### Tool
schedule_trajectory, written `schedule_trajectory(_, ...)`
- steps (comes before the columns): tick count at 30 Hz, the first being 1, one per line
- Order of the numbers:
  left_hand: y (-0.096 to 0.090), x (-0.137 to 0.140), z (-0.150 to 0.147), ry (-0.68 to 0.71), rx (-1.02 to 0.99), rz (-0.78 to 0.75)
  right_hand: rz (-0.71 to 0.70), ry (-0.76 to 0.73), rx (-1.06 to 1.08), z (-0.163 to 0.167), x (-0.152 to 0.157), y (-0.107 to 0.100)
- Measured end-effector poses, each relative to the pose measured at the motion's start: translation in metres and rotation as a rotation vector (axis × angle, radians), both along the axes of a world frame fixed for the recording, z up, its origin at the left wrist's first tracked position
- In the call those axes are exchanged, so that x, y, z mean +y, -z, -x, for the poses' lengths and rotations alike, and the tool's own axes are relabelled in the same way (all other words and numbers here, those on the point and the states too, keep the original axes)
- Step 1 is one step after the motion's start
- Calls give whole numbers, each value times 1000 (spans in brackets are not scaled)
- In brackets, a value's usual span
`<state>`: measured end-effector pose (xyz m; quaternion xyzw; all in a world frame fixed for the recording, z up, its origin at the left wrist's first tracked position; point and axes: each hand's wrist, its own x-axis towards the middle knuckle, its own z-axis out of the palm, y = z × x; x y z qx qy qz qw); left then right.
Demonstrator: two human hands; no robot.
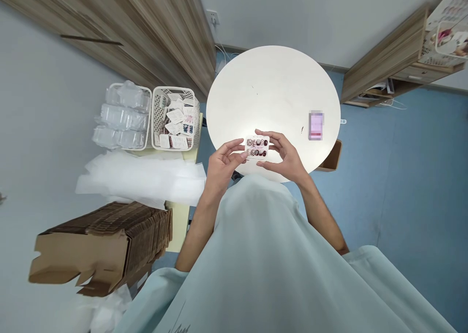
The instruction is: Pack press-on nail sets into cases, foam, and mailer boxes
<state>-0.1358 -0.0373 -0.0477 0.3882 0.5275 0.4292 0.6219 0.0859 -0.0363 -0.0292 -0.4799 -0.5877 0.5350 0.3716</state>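
Over the near edge of the round white table, a small white card of press-on nails (257,147) is held between both hands. Dark red, patterned and glittery nails sit on it in two rows. My left hand (224,163) grips the card's left side, its thumb on the front at the lower left corner. My right hand (287,158) is closed round the right side, index finger along the top edge and thumb along the bottom. Its other fingertips are partly hidden behind the card.
The round white table (274,89) bears a phone with a blurred screen (316,125) at the right. Leftward are a white basket of nail cards (156,113), a basket of clear plastic packs (124,116), white foam sheets (142,177) and folded cardboard boxes (87,255). A wooden cabinet (387,60) stands right.
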Motion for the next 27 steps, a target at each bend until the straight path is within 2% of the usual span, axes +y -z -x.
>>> schedule_trajectory(5, 6, 4, 2, -39, 37, 0, -148, -23, -219, 1, 3, 6)
schedule_trajectory(9, 15, 4, 9, -52, 61, -4, -251, -97, -429, 14, 8, 12)
schedule_trajectory(17, 42, -3, 36, -89, 94, 15, -262, -243, -640, 56, 20, 29)
schedule_trajectory(21, 72, -3, 57, -93, 147, 48, -234, -309, -692, 79, 27, 59)
schedule_trajectory(24, 94, -4, 75, -104, 172, 73, -191, -343, -748, 98, 29, 91)
schedule_trajectory(27, 107, -8, 97, -109, 185, 93, -133, -367, -822, 113, 28, 123)
